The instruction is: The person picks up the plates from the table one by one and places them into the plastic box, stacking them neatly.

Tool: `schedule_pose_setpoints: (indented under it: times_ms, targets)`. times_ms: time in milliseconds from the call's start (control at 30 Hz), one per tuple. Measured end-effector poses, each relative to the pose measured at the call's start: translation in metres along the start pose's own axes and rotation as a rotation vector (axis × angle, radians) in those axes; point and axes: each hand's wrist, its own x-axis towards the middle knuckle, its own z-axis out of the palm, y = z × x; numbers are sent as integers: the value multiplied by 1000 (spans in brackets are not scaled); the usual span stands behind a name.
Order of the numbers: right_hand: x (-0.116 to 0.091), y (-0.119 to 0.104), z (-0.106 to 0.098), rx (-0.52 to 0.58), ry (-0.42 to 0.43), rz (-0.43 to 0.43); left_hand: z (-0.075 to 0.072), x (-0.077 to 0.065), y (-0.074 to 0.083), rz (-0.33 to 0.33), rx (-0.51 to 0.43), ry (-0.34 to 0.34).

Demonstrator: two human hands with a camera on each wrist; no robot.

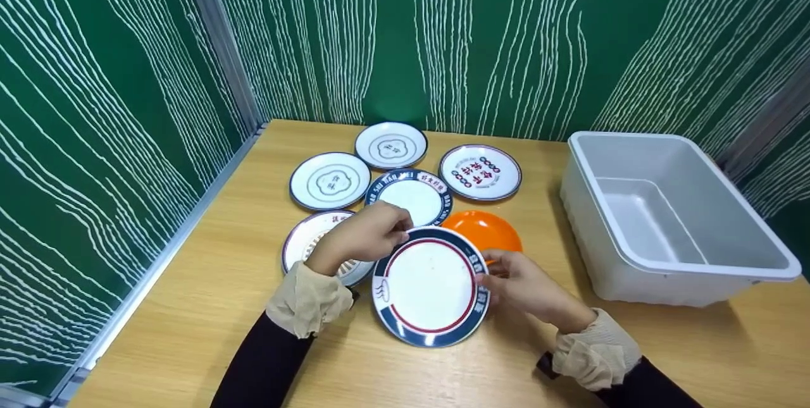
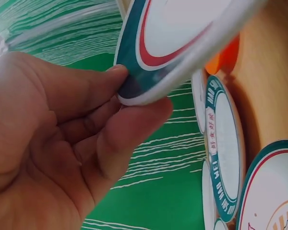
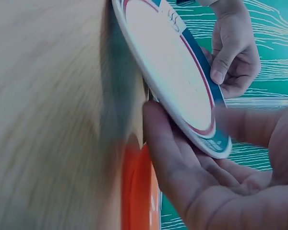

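Observation:
Both hands hold a white plate (image 1: 430,284) with a dark blue rim band and a thin red ring, lifted above the table and tilted. My left hand (image 1: 373,231) pinches its far left rim between thumb and finger, as the left wrist view shows. On the right side, my right hand (image 1: 528,288) grips the rim, thumb on top and fingers (image 3: 158,129) underneath. Just beyond the held plate lie an orange plate (image 1: 484,231) and a blue-rimmed plate with lettering (image 1: 411,199). Under my left forearm, a plate with a striped pattern (image 1: 300,240) is partly hidden.
Two white plates with dark rims (image 1: 330,180) and a plate with red characters (image 1: 481,172) lie farther back on the wooden table (image 1: 253,174). A deep white bin (image 1: 658,256) stands at the right. Green panels with white lines (image 1: 395,79) close off the back and left.

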Motion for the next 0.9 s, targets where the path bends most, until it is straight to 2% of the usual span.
schedule_pose_setpoints:
  times_ms: [167, 333, 467, 567, 700, 767, 833, 900]
  targets:
    - [-2, -11, -5, -12, 73, -22, -2, 1, 2, 24, -7, 73]
    - [-10, -24, -13, -22, 71, -92, -2, 2, 3, 5, -48, 112]
    - [-20, -36, -21, -35, 101, -132, -4, 4, 2, 23, -111, 139]
    - [-29, -46, -28, -29, 147, -141, -6, 4, 0, 61, -151, 189]
    - [-43, -60, -40, 30, 241, -145, -13, -1, -4, 82, -151, 263]
    - [-51, -65, -48, 103, 286, -174, -16, -4, -8, 56, -128, 275]
    - [-58, -69, -58, 151, 330, -229, -20, -9, -12, 3, -87, 269]
    - [-66, -72, -68, 247, 351, -290, -24, -14, -17, -65, -44, 259]
